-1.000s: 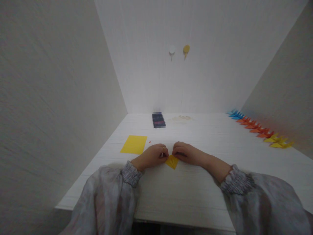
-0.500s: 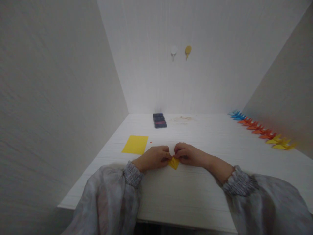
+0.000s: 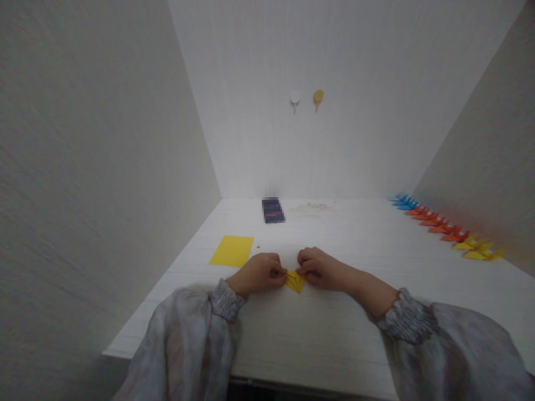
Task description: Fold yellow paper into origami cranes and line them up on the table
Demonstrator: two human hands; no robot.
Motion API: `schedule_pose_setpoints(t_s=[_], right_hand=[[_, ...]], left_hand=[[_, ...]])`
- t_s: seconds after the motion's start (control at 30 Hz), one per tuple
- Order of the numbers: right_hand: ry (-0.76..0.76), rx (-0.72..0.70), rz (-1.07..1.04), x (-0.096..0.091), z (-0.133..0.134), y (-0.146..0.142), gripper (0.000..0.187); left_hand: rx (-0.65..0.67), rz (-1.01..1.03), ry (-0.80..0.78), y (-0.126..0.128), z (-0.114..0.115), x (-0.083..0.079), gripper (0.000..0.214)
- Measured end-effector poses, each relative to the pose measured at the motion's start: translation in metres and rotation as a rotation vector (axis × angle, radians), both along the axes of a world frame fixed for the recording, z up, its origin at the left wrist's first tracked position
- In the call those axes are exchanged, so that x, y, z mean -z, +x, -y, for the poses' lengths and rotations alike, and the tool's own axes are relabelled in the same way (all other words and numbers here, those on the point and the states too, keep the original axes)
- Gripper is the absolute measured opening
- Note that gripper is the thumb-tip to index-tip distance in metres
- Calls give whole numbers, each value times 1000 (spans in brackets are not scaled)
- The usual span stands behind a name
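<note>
A small piece of folded yellow origami paper lies between my hands over the white table, one corner pointing toward me. My left hand pinches its left edge with thumb and fingers. On the opposite edge, the curled fingers of my right hand grip the paper too. Crease lines run across its visible face, while both side corners are hidden under my fingertips. Just beyond my left hand rests a flat square sheet of yellow paper.
A row of folded paper cranes in blue, orange, red and yellow lines the right side. A dark pixelated rectangular object lies near the back wall, and a tiny red scrap beside the yellow sheet. Two hooks hang on the wall.
My left hand has shifted slightly left, so the fingers are farther apart and more of the folded paper's upper part shows. The whole view has tilted up a little.
</note>
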State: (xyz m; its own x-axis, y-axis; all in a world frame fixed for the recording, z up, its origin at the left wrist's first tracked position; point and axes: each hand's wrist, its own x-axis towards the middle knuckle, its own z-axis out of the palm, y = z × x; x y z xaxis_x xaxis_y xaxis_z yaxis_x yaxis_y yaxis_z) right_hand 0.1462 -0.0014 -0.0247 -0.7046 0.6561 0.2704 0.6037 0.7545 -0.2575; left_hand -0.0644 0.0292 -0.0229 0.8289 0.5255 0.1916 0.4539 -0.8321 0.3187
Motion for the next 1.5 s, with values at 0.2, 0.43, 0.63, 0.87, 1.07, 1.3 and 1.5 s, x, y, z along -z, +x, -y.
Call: schedule_pose_setpoints(t_s=[0.2, 0.43, 0.63, 0.87, 1.07, 1.3, 1.5], right_hand=[[-11, 10, -31, -2, 3, -3, 16], [-9, -44, -11, 0, 2, -4, 25], [-24, -64, -40, 3, -1, -5, 20], [-8, -59, -42, 3, 0, -6, 23], [-35, -12, -47, -4, 6, -9, 24], [-78, 15, -72, 3, 7, 2, 20], [-48, 41, -63, 5, 8, 6, 19]], left_hand=[[97, -128, 177, 4, 1, -8, 19], [187, -248, 323, 5, 4, -15, 15], [128, -199, 270, 1, 5, -11, 19], [89, -228, 243, 6, 9, -16, 17], [69, -228, 231, 5, 9, -17, 18], [58, -201, 214, 2, 6, -10, 21], [65, -191, 208, 1, 6, -8, 20]])
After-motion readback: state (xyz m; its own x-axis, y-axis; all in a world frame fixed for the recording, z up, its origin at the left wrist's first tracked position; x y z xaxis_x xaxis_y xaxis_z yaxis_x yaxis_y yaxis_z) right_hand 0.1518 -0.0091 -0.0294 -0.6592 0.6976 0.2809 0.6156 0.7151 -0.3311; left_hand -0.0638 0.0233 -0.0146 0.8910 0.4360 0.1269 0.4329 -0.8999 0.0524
